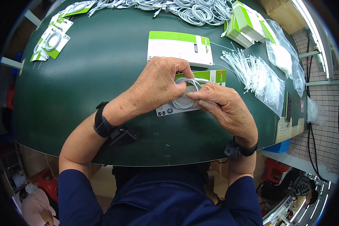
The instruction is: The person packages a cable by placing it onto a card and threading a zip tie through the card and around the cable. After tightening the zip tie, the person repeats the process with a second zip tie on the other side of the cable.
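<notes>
A coiled white cable (181,105) lies against a green and white backing card (219,77) in front of me on the table. My left hand (158,81) is closed from the left over the top of the coil, thumb and forefinger pinching the cable. From the right, my right hand (224,103) is closed, its fingertips at the inside of the coil; what it pinches is too small and hidden to make out. Just beyond, a stack of similar green and white cards (173,47) lies flat, with thin white ties sticking out at its right side.
Loose white cable ties (248,71) spill from a clear bag on the right. Bundled white cables (199,11) and card stacks (246,22) sit at the far side. Carded cables (53,40) lie far left. A phone (288,107) rests at the right edge of the dark green table (90,56).
</notes>
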`<state>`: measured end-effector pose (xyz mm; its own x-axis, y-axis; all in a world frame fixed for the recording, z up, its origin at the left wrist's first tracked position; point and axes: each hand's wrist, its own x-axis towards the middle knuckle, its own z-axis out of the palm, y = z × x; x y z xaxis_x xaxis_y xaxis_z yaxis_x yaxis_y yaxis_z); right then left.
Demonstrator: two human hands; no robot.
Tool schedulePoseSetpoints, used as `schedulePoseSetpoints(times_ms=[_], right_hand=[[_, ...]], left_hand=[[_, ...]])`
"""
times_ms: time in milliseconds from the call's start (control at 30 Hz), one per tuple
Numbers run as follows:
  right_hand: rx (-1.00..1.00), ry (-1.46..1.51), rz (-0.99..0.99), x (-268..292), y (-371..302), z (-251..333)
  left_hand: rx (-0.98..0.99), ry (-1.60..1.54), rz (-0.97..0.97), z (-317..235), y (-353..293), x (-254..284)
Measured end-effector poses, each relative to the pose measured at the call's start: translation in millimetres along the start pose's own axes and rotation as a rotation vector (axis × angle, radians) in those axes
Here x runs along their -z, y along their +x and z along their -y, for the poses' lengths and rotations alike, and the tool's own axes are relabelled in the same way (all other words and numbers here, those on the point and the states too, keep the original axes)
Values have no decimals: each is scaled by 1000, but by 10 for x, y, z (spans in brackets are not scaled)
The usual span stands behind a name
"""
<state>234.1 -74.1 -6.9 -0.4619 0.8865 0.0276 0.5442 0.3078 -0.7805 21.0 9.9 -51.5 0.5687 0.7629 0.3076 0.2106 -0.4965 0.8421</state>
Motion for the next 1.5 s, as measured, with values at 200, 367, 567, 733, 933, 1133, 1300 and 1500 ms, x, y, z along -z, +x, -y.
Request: schedulePoseSetpoints(times_ms=[200, 367, 567, 733, 933, 1133, 1300, 1500], right_hand=[[-47, 286, -108, -72, -13, -76], [-209, 423, -84, 7, -17, -31], [-239, 485, -95, -6, -11, -57], [-260, 532, -146, -60, 5, -17], [-205, 538, -253, -152, 7, -55], [-83, 267, -417, -249, 20, 32], [60, -57, -573, -290, 3, 47], [167, -184, -603, -287, 6, 44]], left_hand=[[34, 10, 52, -49, 5, 17], [82, 30, 114, -107, 14, 42], [71, 28, 100, -91, -4, 20], [61, 29, 93, -102, -6, 14], [105, 23, 111, -133, 5, 31], [51, -73, 53, -58, -4, 4], [74, -159, 74, -40, 9, 26], [182, -205, 190, -72, 28, 67]])
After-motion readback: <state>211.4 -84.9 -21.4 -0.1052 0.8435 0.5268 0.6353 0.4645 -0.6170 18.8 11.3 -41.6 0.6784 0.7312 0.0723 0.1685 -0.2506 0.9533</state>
